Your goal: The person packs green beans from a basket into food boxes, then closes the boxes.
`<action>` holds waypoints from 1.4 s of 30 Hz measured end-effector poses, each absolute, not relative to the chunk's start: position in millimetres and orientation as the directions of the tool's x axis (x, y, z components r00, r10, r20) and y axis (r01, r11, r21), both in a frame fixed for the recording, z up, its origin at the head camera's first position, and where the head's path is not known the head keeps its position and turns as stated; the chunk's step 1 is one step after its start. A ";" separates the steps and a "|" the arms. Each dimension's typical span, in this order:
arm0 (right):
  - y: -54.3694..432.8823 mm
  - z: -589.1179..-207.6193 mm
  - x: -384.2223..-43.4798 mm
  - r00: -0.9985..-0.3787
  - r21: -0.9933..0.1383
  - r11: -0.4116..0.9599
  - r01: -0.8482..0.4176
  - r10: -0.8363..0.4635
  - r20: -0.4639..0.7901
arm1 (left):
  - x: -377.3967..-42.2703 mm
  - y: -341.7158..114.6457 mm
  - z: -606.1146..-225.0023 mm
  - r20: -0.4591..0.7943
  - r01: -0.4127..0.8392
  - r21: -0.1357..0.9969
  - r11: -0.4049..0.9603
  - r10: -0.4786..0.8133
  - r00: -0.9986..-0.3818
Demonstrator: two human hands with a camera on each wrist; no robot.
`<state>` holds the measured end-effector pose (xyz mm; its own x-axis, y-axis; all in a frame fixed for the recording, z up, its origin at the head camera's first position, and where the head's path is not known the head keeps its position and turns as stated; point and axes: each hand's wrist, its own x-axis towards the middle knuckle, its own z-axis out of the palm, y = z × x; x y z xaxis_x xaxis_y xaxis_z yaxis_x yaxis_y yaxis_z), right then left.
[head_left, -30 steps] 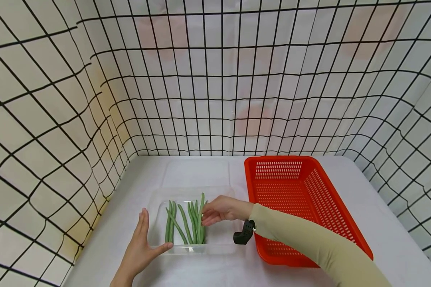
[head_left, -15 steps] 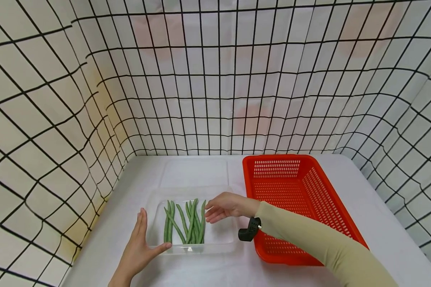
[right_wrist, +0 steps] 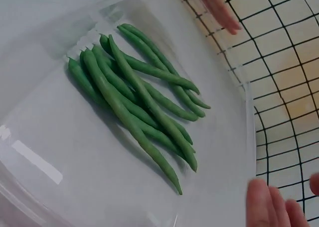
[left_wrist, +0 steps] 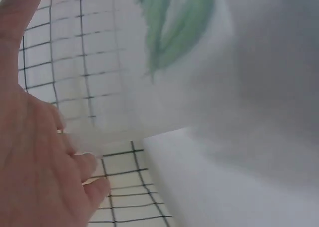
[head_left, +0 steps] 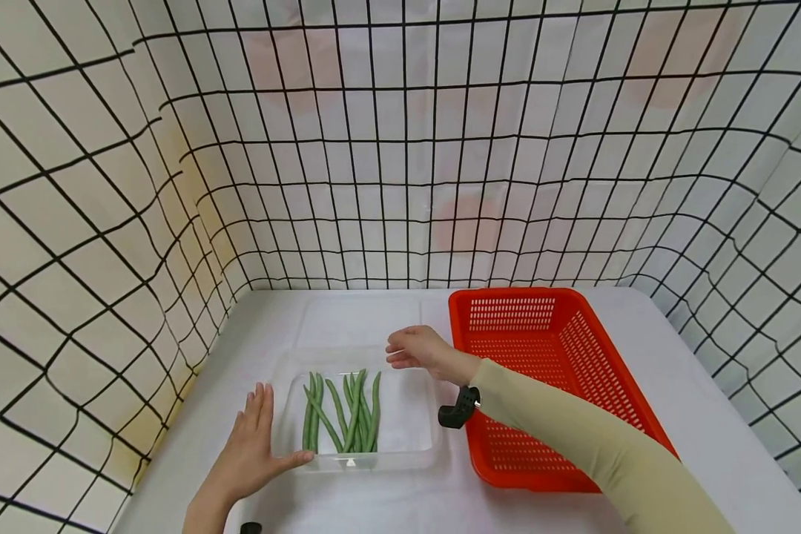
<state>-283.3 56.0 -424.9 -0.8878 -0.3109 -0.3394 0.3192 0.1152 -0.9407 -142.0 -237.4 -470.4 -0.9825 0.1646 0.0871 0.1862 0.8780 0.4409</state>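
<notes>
Several green beans lie side by side, some crossing, in the left part of a clear plastic container. In the right wrist view the beans fill the middle of the picture. My right hand is over the container's back right rim, fingers loosely bent and holding nothing; its fingertips show at the lower right of its wrist view. My left hand stands at the container's left side, fingers straight and thumb out along the front left corner. The left wrist view shows the left hand beside the cloudy container wall.
A red perforated basket stands to the right, partly behind the right sleeve. A flat clear rectangular piece lies behind the container. Black wire grid borders the white table at the back and sides.
My right hand has left the beans' right side and moved back and up. The beans on the right have shifted and now cross. My left fingers have spread slightly.
</notes>
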 end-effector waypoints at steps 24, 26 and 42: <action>34.7 -448.5 -350.5 -0.876 -0.873 0.279 0.400 -0.163 -0.454 | -328.4 -229.1 -434.6 -0.546 -0.318 0.601 0.733 0.085 -0.834; 35.8 -451.1 -355.5 -0.868 -0.861 0.302 0.408 -0.165 -0.469 | -332.0 -227.3 -439.6 -0.555 -0.326 0.581 0.746 0.070 -0.829; 40.6 -458.6 -375.2 -0.827 -0.838 0.224 0.498 -0.166 -0.537 | -345.1 -225.9 -452.2 -0.559 -0.390 0.667 0.635 0.081 -0.825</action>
